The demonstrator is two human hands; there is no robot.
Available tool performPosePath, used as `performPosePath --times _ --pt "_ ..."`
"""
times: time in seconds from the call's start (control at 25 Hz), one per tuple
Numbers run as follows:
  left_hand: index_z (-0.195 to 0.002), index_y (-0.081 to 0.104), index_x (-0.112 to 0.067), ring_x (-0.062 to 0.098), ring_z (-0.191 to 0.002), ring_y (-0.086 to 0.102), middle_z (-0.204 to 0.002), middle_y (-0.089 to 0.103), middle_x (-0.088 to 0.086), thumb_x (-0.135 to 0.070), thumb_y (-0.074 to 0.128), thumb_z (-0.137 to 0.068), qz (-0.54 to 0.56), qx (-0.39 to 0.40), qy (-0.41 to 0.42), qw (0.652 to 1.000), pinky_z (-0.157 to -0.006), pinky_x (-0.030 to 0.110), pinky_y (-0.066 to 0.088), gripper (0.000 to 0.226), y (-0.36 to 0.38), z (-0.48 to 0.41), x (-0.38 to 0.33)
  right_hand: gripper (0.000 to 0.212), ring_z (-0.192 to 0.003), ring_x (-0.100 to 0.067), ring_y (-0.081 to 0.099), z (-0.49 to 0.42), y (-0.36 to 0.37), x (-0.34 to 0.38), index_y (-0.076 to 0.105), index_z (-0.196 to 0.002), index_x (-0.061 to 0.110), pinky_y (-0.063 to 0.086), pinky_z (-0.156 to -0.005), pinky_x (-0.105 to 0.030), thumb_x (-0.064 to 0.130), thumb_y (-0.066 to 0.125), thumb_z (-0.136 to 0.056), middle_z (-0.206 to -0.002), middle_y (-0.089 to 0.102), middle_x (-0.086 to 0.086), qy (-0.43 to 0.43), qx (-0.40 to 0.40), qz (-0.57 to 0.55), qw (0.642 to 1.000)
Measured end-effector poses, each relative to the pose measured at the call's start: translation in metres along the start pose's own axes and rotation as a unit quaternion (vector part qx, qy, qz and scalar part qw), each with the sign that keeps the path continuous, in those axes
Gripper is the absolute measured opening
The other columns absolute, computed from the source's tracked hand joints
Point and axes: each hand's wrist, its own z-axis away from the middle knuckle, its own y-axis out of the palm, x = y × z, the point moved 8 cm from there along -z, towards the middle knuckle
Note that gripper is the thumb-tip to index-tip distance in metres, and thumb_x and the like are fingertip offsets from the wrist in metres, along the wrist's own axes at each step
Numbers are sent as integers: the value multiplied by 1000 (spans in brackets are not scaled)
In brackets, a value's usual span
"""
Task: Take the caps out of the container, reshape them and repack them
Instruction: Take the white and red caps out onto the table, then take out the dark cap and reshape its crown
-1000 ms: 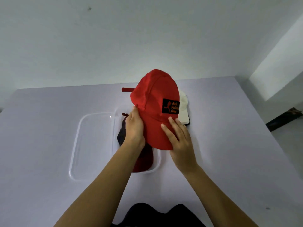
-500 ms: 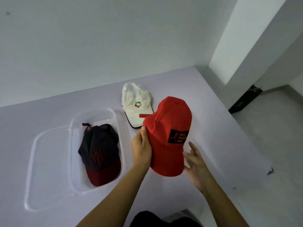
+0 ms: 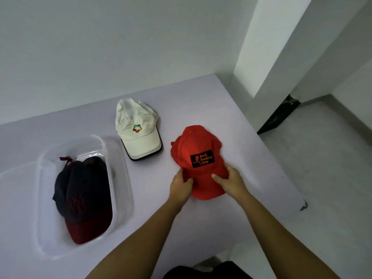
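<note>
A red cap (image 3: 198,146) with a black patch lies on the table to the right. My left hand (image 3: 180,185) grips its left side where the brim meets the crown, and my right hand (image 3: 231,180) grips the right side, thumb on top. A white cap (image 3: 138,129) with a coloured logo sits on the table behind and to the left. The clear plastic container (image 3: 122,178) stands at the left with a navy cap with a dark red brim (image 3: 82,198) lying in it.
The container's clear lid (image 3: 18,174) lies flat to its left, cut off by the frame. The table's right edge (image 3: 281,174) runs close past the red cap, with floor beyond. A wall stands behind the table.
The red cap has come down from the air onto the table at the right. My right hand, open beside it before, now grips its right side. The view has swung to the right.
</note>
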Motion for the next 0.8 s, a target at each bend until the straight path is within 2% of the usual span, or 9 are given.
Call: performPosePath --times 0.08,0.16,0.24,0.32,0.44,0.56,0.68,0.76,0.8 --pt "-142 38 -11 22 -124 48 -131 51 2 -4 44 -92 -33 -1 14 999 -91 23 35 50 -2 -1 -12 75 -131 -33 43 -4 -7 11 43 -139 11 39 -107 -48 38 68 -74 -142 43 -15 -1 -29 84 996" --pt "-145 32 -10 25 -134 41 -146 42 8 -8 42 -96 -47 -20 21 999 -103 27 34 50 -13 3 -14 62 -135 -35 34 11 -3 31 43 -138 11 33 -111 -48 25 63 -81 -146 34 -18 -34 -65 105 992" --pt "-148 26 -13 23 -139 35 -153 34 7 -12 41 -98 -43 -51 26 997 -114 33 31 53 -32 10 -10 51 -136 -31 32 33 13 60 47 -134 12 31 -112 -42 14 61 -85 -146 33 -15 -98 -91 112 985" --pt "-148 26 -15 21 -139 35 -153 34 5 -12 41 -98 -36 -88 37 995 -114 32 30 52 -58 22 -8 46 -135 -27 34 51 45 85 51 -130 12 30 -111 -37 9 60 -86 -145 36 -12 -165 -82 125 975" --pt "-146 31 -16 17 -137 38 -150 39 3 -9 41 -97 -24 -149 54 987 -106 23 30 50 -112 47 -1 44 -133 -23 35 75 113 120 51 -129 12 28 -107 -27 6 58 -86 -141 40 -10 -243 0 124 962" --pt "-145 35 -15 16 -135 40 -147 43 1 -7 42 -96 17 -231 52 971 -104 22 30 50 -183 75 18 43 -129 -20 40 104 179 144 48 -129 11 31 -107 -24 4 55 -87 -135 46 -8 -285 76 121 948" --pt "-142 39 -13 22 -133 43 -145 46 3 -8 41 -95 20 -302 -6 953 -110 32 33 48 -246 94 60 43 -125 -16 45 133 237 157 46 -132 15 32 -103 -17 5 51 -90 -134 47 -3 -314 163 154 922" --pt "-133 46 -9 30 -123 51 -137 53 12 -8 41 -90 0 -309 -55 950 -106 44 43 44 -275 98 92 43 -128 -16 42 152 278 160 44 -134 16 34 -109 -24 9 49 -92 -140 43 -1 -336 230 208 890" --pt "-128 49 -7 32 -116 55 -129 58 14 -8 42 -88 -6 -301 -78 950 -100 44 47 41 -284 98 105 46 -133 -18 38 158 298 159 40 -138 16 33 -111 -29 11 49 -93 -146 36 -2 -341 260 251 868"
